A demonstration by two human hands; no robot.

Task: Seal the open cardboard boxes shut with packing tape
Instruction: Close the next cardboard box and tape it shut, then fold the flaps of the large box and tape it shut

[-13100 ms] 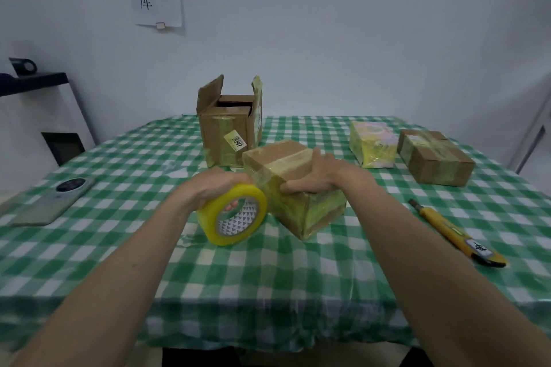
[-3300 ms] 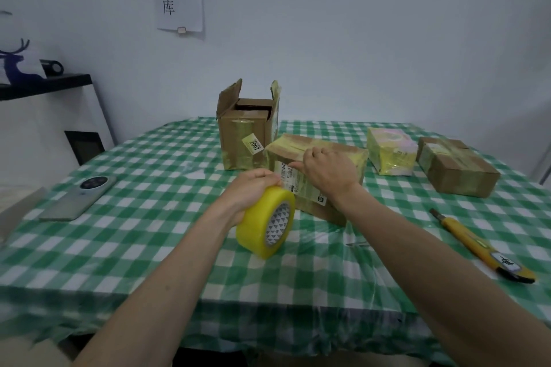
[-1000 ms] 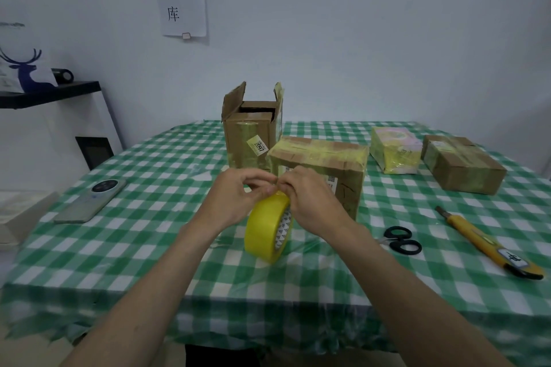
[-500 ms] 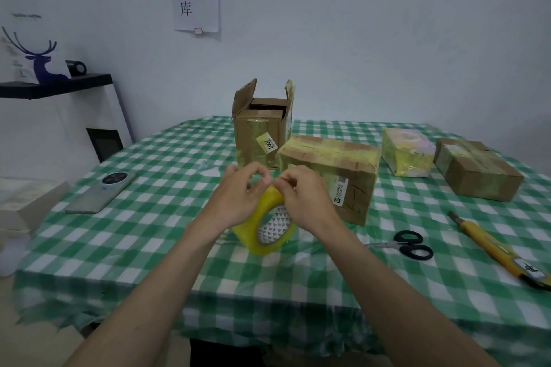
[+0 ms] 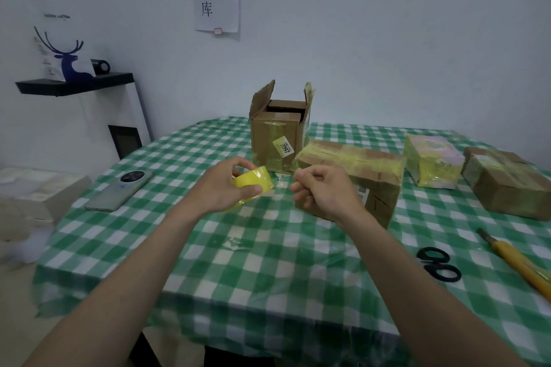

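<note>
My left hand (image 5: pixel 226 188) grips the tape roll (image 5: pixel 253 183), fingers curled over its top and thumb under its near edge, held just above the surface (image 5: pixel 268 265). My right hand (image 5: pixel 323 192) is just beside it, apart from the roll, with fingers curled and pinched together. I judge it is drawing out the tape's free end across the gap, but the strip itself is too clear and thin to make out, so I cannot say for sure that anything is pinched.

The open box (image 5: pixel 278 134) stands straight beyond both hands, upright, with two flaps raised and its dark mouth facing up. It sits a little nearer my left hand than my right. The roll is between me and it, so the tape has to travel forward and up over the flaps once they are folded down.

The long taped box (image 5: pixel 354 170) lies on its side just behind my right hand, touching or nearly touching the open box; my hand hides part of its front face. Further right are a small taped box (image 5: pixel 432 164) and a brown box (image 5: pixel 507 182), both closed. Scissors (image 5: pixel 438 264) and a knife (image 5: pixel 515 262) lie near my right forearm; the knife runs off the frame's edge. A phone (image 5: pixel 119 191) lies to the left.
</note>
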